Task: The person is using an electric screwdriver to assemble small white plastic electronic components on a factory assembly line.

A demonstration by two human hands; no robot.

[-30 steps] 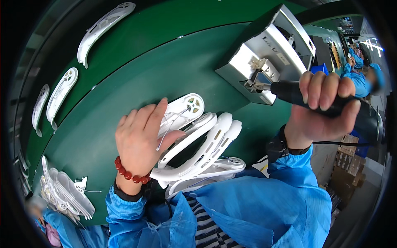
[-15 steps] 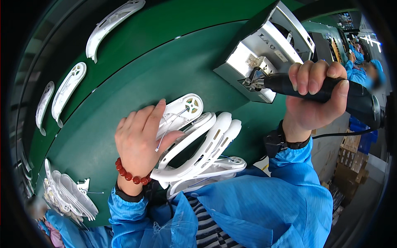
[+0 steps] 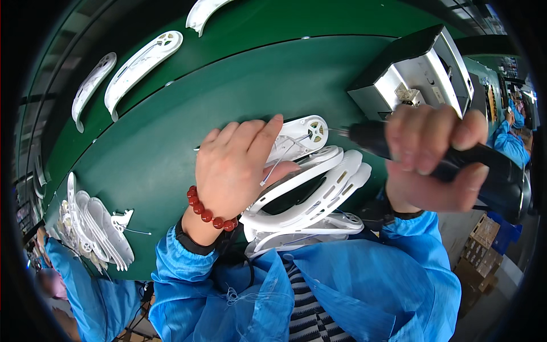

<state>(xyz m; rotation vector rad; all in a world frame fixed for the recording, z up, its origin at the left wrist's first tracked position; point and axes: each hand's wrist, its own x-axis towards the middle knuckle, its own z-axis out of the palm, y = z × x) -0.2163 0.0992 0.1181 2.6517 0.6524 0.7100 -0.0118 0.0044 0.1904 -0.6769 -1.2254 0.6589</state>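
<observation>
My left hand (image 3: 236, 157) lies over a white curved plastic shell (image 3: 296, 139), gripping it between fingers and thumb against the table. The shell's round end has a spoked opening, and a thin white cable with a small plug hangs off it by my thumb. My right hand (image 3: 427, 151) is wrapped round a black electric screwdriver (image 3: 370, 137), somewhat smeared by motion. Its bit points left, just beside the shell's round end; I cannot tell if they touch. Near my body, next to that shell, lie several more white curved frames (image 3: 319, 196), partly stacked.
A black-and-silver screw feeder box (image 3: 387, 85) stands at the back right of the green table (image 3: 171, 131). More white shells (image 3: 142, 62) lie on the far green strip. A pile of white parts (image 3: 97, 228) sits at the left. Co-workers in blue are at both sides.
The screwdriver has come away from the screw feeder box and down toward the shell's round end. My left hand keeps its hold on the shell. The whole view has shifted.
</observation>
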